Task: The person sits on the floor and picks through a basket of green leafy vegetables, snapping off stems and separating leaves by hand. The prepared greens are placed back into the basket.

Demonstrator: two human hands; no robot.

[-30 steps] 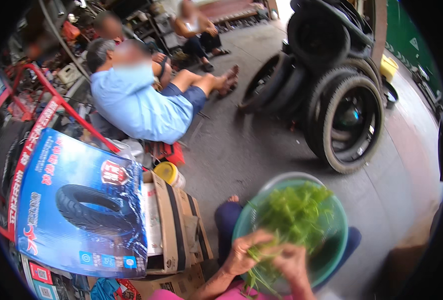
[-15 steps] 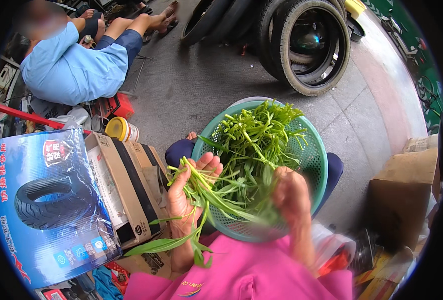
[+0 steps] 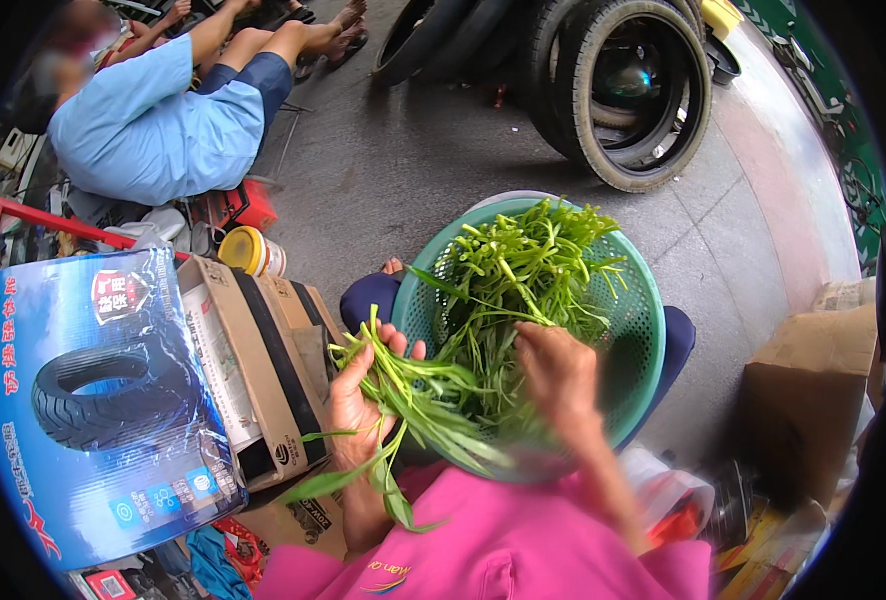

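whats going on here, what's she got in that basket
A person in a pink top sits with a green basket of leafy green stalks on their lap. The left hand grips a bunch of stalks at the basket's near rim, leaves trailing down over the pink top. The right hand reaches into the pile in the basket. Another person in blue sits on the ground beyond, near several tyres.

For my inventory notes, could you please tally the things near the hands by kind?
Green basket: 1
Bunch of greens in left hand: 1
Cardboard boxes: 2
Tyres: at least 2
Yellow-lidded jar: 1
Total: at least 7
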